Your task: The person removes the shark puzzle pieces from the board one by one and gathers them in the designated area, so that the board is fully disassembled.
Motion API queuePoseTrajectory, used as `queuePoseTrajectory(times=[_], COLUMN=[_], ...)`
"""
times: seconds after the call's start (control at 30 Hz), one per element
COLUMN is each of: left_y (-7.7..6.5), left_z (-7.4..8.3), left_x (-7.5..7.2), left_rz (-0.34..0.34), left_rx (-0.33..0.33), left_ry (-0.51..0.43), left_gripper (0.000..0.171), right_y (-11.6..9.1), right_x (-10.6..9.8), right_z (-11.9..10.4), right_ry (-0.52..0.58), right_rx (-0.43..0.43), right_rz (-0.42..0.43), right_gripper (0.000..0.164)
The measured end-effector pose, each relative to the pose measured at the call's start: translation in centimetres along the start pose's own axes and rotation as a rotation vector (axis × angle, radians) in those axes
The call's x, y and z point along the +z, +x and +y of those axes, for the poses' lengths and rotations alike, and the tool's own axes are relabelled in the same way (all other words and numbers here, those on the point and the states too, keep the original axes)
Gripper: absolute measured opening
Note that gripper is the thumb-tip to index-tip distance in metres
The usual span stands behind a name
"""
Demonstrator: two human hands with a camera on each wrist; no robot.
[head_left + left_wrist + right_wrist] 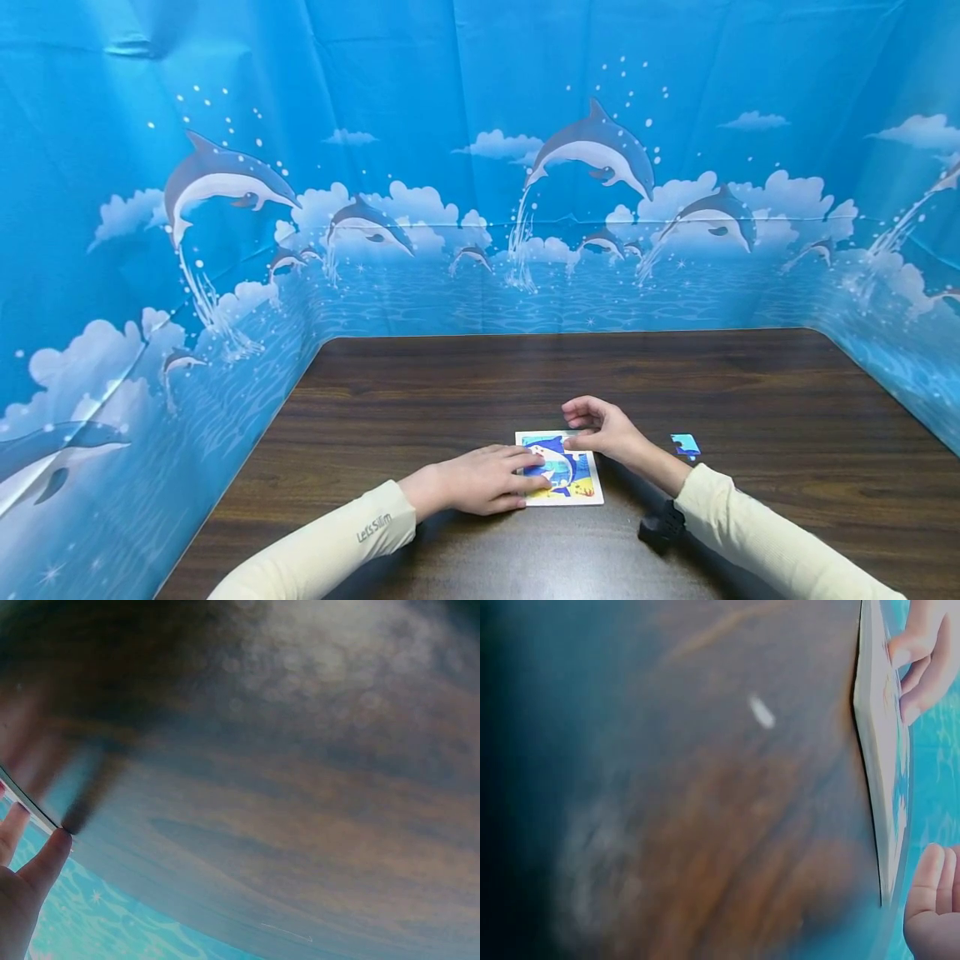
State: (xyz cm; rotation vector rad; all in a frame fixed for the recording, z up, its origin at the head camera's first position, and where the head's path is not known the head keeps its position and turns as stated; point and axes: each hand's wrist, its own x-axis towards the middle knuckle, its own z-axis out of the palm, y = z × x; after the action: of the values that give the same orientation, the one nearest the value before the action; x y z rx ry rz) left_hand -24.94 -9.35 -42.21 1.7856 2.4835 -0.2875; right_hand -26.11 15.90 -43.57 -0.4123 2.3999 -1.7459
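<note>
A square dolphin jigsaw puzzle [581,477] in a white-edged tray lies flat on the table. My left hand [483,481] rests over its left side with fingers spread and nearly straight. Around the puzzle's upper right corner is my right hand [611,432], thumb low over the picture and fingers loosely bent above it. No piece shows between them; whether the thumb touches the puzzle I cannot tell. In the right wrist view the tray's pale side [874,742] stands between both hands. To the right of the right hand lies a loose blue puzzle piece [686,445].
The dark wood-grain table [450,375] extends behind and to both sides of the puzzle. A blue curtain [420,100] printed with dolphins surrounds its back and sides. Under the right wrist sits a black device [662,525].
</note>
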Motion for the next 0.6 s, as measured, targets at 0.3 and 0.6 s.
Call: queuePoseTrajectory(times=[0.3,0.6], left_y=[-0.11,-0.09], left_z=[0.09,0.14], left_x=[-0.04,-0.09], left_rz=[0.009,0.024], left_rx=[0.003,0.01], left_ry=[0.017,0.043], left_gripper=[0.045,0.044], right_y=[0.22,0.05], right_x=[0.48,0.68], right_z=[0.01,-0.25], right_ry=[-0.007,-0.05], right_rx=[-0.007,0.0], right_rz=[-0.011,-0.03], right_gripper=[0.048,0.046])
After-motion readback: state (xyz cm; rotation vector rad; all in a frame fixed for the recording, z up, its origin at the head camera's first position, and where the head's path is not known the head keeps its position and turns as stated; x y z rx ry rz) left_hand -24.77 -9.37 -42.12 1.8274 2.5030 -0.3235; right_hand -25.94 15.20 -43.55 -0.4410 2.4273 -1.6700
